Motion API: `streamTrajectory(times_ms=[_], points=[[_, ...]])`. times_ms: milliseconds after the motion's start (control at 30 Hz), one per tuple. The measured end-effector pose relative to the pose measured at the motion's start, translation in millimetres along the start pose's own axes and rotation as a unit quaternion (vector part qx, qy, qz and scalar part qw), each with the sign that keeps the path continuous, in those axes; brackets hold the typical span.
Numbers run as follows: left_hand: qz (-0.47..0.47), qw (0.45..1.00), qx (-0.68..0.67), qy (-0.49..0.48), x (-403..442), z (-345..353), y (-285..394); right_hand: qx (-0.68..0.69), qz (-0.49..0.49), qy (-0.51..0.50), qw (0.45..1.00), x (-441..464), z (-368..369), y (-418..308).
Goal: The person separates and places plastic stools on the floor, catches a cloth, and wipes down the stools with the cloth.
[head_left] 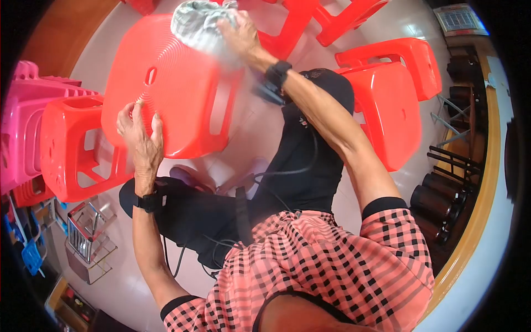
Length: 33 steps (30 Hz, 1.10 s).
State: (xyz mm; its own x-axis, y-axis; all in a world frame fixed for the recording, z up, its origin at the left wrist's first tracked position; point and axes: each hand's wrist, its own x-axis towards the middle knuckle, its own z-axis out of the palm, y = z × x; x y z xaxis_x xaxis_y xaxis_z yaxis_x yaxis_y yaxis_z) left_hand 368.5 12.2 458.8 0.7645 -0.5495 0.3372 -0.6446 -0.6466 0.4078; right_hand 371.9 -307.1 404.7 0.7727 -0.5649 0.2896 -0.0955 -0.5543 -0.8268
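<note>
A large red plastic stool (182, 99) with a ringed pattern and a slot in its seat stands in front of my knees. My left hand (141, 133) rests on its near left part, fingers spread and bent, with nothing in it. At the far right edge of the seat, my right hand (239, 34) grips a light grey-green patterned cloth (196, 25). The cloth is bunched under the fingers and partly blurred by motion. Black bands are on both wrists.
Pink stacked plastic stools (22, 119) and a red stool (69, 149) stand at left. More red stools (387, 110) are beside my right knee and beyond. Metal racks (86, 238) stand lower left. Dark cylindrical objects (434, 202) line the right side.
</note>
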Motion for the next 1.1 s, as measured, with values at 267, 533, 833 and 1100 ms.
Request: streamTrajectory(times_ms=[267,533,833,1100], points=[[-0.025,1.0,-0.01,-0.01,3,0,5,0.119,0.301,-0.065,0.944,4,39,151],[-0.031,0.999,-0.01,-0.012,4,2,6,-0.05,0.517,0.08,0.851,-69,80,213],[-0.012,0.999,-0.012,0.035,4,3,8,-0.063,0.491,0.101,0.863,-191,103,146],[-0.009,0.995,-0.014,0.095,6,15,1,0.023,0.55,-0.041,0.834,-312,115,97]])
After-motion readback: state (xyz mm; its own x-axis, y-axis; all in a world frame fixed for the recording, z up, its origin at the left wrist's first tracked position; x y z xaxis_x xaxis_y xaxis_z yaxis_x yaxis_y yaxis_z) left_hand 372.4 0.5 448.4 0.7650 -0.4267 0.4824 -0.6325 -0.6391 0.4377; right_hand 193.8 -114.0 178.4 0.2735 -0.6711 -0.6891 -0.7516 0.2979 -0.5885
